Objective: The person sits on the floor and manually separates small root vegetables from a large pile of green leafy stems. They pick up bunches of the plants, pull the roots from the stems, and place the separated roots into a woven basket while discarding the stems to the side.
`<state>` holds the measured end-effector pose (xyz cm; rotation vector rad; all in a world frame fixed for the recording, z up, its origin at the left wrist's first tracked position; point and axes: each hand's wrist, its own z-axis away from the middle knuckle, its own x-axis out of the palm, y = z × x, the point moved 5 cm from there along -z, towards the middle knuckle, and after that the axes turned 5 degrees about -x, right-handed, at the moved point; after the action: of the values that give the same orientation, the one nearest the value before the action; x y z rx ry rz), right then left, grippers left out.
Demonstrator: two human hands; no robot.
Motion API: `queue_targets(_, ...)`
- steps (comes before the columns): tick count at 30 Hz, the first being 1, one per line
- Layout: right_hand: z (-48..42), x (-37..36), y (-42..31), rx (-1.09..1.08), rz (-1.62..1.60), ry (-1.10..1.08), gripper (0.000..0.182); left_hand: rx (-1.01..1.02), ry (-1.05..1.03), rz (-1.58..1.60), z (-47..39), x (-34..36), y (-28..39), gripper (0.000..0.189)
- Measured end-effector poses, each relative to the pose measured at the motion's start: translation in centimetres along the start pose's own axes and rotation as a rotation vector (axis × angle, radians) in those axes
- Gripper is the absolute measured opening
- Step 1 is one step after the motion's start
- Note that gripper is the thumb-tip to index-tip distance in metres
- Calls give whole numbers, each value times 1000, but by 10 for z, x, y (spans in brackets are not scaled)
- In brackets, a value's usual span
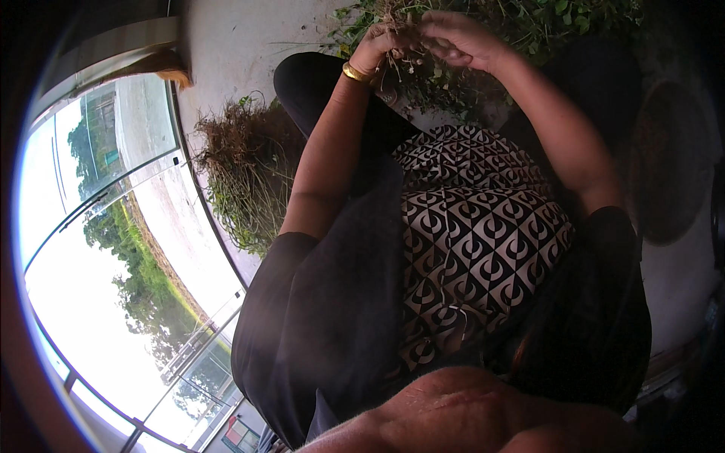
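My left hand [380, 48], with a gold-coloured bangle at its wrist, grips the root end of a bunch of uprooted plants [399, 20]. Thin brown roots and stems stick out above and below its fingers. Close by on the right, my right hand [460, 42] has its fingers bent at the same roots; whether they pinch anything cannot be made out. Beneath and beyond both hands a heap of green leafy plants [566, 20] lies on the pale floor.
A bundle of pulled plants [243, 175] with dry roots lies left of my leg. A round shallow basket [665, 164] sits in shadow on the right, its brownish contents unclear. Glass doors [136, 130] line the left side. My dark-clad knee [308, 85] is bent below my left arm.
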<state>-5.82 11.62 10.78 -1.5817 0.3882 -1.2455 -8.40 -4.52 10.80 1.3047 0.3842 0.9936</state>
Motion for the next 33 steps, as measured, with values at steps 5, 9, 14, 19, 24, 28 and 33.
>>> queue_targets(5,-5,-3,-6,-152,-176,189,15,20,110,-2,1,-7,1,23)
queue_targets(9,0,0,-4,-2,-26,40,14,63,55,-93,-1,-6,2,23)
queue_targets(14,1,-4,0,1,-43,103,14,63,86,-55,1,-5,0,22)
queue_targets(19,-7,-6,6,-126,-311,163,12,148,70,102,-1,3,11,14)
queue_targets(24,-1,12,-14,-167,-566,-108,12,247,147,223,5,10,16,15)
queue_targets(28,14,22,-56,-249,-590,-224,12,195,75,278,2,5,18,19)
queue_targets(33,26,0,-79,-251,-766,76,18,95,28,332,0,7,15,22)
